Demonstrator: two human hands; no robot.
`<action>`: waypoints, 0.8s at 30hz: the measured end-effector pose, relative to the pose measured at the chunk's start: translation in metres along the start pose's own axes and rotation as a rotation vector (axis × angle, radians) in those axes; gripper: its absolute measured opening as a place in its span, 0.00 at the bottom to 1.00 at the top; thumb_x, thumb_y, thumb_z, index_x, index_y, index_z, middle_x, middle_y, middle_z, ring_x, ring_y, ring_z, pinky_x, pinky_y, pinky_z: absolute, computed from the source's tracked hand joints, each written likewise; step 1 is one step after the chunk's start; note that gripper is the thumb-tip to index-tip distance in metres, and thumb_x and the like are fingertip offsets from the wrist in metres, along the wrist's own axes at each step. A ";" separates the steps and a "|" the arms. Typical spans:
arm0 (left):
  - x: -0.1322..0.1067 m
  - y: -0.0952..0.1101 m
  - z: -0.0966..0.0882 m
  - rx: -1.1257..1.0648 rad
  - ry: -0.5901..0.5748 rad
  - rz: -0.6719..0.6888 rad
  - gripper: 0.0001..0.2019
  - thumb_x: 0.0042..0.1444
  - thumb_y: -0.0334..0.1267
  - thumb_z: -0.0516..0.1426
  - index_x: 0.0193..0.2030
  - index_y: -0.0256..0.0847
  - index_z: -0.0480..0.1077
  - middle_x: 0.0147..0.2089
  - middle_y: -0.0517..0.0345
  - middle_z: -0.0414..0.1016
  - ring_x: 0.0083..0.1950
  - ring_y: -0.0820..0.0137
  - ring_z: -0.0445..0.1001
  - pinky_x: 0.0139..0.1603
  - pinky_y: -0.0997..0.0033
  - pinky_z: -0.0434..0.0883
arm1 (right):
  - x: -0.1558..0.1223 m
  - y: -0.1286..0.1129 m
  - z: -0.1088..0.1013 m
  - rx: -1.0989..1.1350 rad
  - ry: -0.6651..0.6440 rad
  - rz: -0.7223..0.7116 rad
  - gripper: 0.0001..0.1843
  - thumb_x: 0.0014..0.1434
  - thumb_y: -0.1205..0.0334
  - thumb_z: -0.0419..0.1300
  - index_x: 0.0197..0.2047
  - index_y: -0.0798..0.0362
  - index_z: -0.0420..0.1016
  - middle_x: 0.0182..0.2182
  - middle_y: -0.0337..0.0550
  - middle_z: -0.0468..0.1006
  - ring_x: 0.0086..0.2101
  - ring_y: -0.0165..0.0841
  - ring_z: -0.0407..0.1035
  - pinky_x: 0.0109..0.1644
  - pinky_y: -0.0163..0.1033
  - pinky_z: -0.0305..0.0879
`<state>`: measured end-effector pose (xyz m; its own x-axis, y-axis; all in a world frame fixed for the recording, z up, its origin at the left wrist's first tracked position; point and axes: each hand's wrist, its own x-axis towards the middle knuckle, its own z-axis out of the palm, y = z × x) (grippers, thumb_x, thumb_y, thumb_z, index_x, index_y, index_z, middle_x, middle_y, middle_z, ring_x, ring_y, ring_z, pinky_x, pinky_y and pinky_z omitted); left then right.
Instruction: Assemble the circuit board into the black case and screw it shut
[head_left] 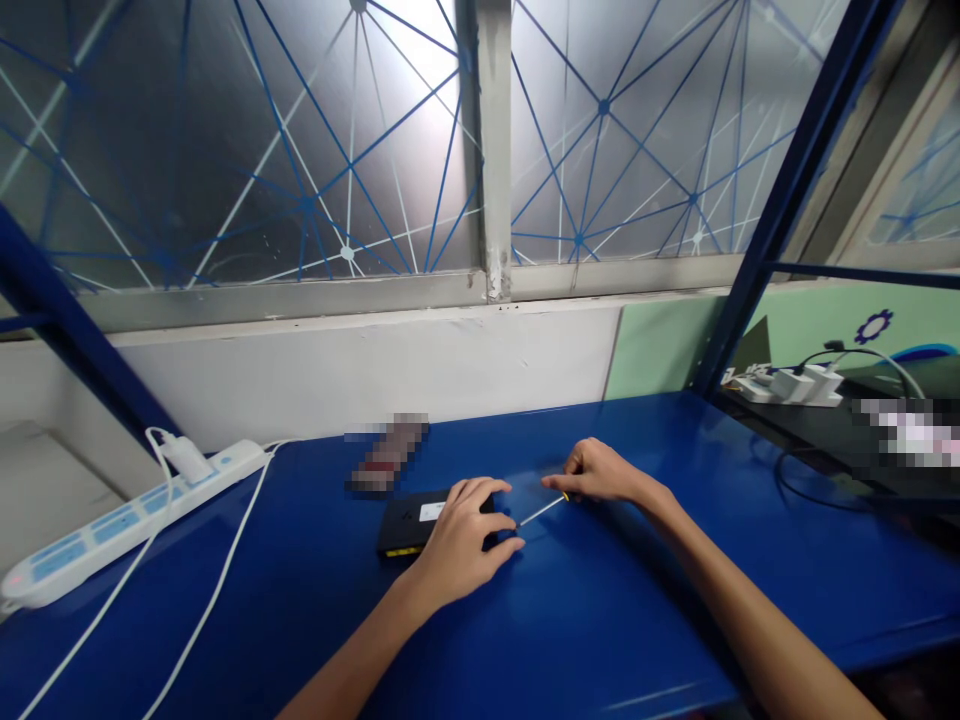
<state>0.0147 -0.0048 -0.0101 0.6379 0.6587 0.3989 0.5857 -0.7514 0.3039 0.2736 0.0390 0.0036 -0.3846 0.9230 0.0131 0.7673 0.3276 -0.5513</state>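
Observation:
A flat black router (405, 520) with a white label on top and a yellow strip along its near edge lies on the blue table. My left hand (469, 525) grips its right part, fingers spread over the top and curled past the right edge. In my right hand (596, 470) is a screwdriver (544, 509), its thin metal shaft pointing left and slightly down. The handle is mostly hidden in the closed fingers, with a bit of yellow showing. The tip meets the router's right side by my left fingertips; exactly what it touches cannot be made out.
Behind the router lies a blurred-out, dark reddish oblong thing (388, 455). A white power strip (135, 520) with a plugged-in adapter and white cables runs along the table's left side. Blue frame posts (795, 180) rise at both sides. Another strip (806, 385) stands at right.

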 end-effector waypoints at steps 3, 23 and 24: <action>0.001 -0.001 0.001 -0.028 0.033 -0.014 0.04 0.57 0.37 0.62 0.35 0.46 0.80 0.55 0.54 0.73 0.57 0.56 0.68 0.57 0.50 0.66 | 0.001 0.000 0.001 0.011 0.017 -0.017 0.33 0.57 0.37 0.56 0.18 0.58 0.77 0.12 0.40 0.69 0.15 0.25 0.59 0.22 0.32 0.51; -0.001 -0.011 -0.004 0.047 -0.075 -0.045 0.24 0.54 0.47 0.64 0.58 0.53 0.69 0.63 0.52 0.65 0.63 0.51 0.61 0.59 0.47 0.63 | 0.001 -0.004 0.001 0.008 0.052 -0.020 0.31 0.57 0.36 0.56 0.20 0.57 0.77 0.12 0.37 0.65 0.16 0.25 0.57 0.22 0.31 0.49; -0.001 -0.012 -0.006 0.065 -0.092 -0.066 0.30 0.52 0.49 0.65 0.62 0.54 0.65 0.64 0.50 0.63 0.63 0.49 0.60 0.59 0.45 0.63 | 0.001 -0.003 0.002 0.003 0.056 -0.023 0.32 0.57 0.36 0.55 0.21 0.57 0.77 0.12 0.37 0.65 0.17 0.25 0.56 0.22 0.31 0.49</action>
<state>0.0036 0.0035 -0.0090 0.6385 0.7096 0.2979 0.6572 -0.7042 0.2687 0.2698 0.0387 0.0040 -0.3723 0.9253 0.0726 0.7571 0.3480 -0.5529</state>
